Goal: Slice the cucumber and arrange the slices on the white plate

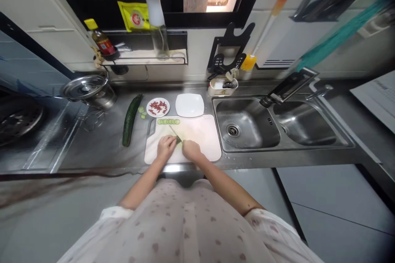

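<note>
On a white cutting board (203, 135), my right hand (191, 150) is closed around the handle of a knife (174, 131), whose blade points away and to the left. My left hand (166, 147) has its fingers curled together against a small dark green piece of cucumber (178, 140) beside the blade. Most of that piece is hidden by the fingers and knife. Cucumber slices (168, 122) lie in an overlapping row near the board's far edge. A whole cucumber (131, 120) rests on the counter to the left, with a few cut bits (142, 112) next to it.
Behind the board stand a plate (149, 109) of chopped red pieces and a white plate (189, 105). A steel pot (103, 94) and a whisk (95, 121) are at the left. At the right is a double sink (247, 125) with a faucet (285, 88).
</note>
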